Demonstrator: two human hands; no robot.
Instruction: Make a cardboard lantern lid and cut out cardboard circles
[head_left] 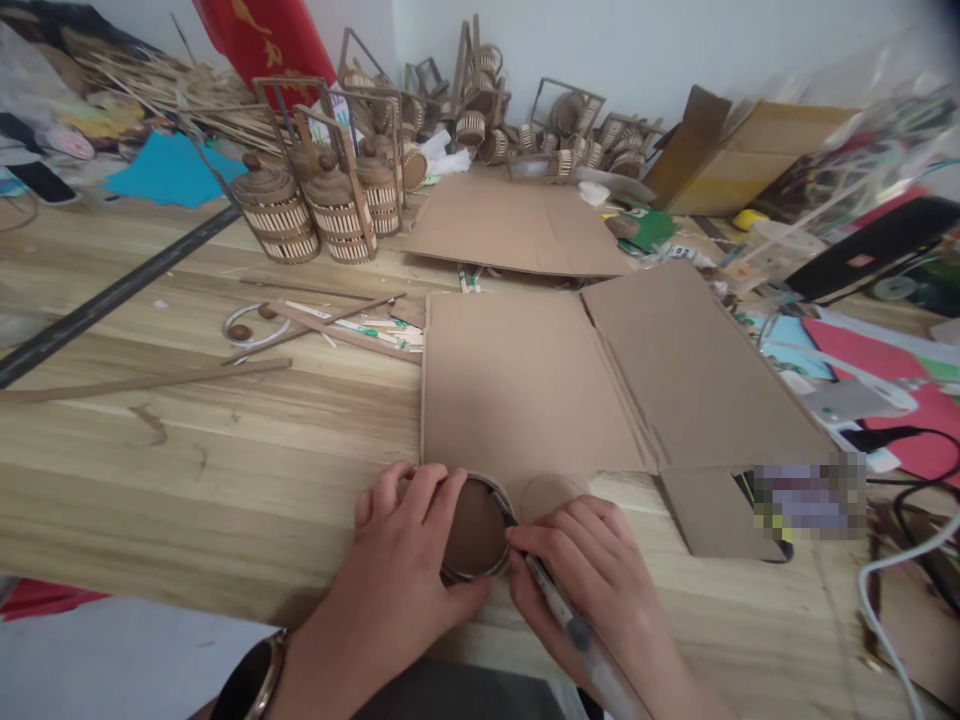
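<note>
My left hand [401,560] presses a thin round ring [466,577] flat at the near edge of a brown cardboard sheet [517,385], its fingers and thumb around the ring's left side. In my right hand [596,575] is a pen [559,603], its tip against the inside of the ring's right rim. A drawn circle outline [551,480] shows on the cardboard just right of the ring, partly hidden by my right hand. Brown cardboard fills the inside of the ring.
Slatted lidded baskets [281,215] with tall handles stand at back left, with more piled along the wall. Another cardboard piece [517,225] lies behind the sheet. Wooden strips [330,325] and a dark bar [120,295] lie left. Coloured paper [885,375] and a white cable [874,580] clutter the right.
</note>
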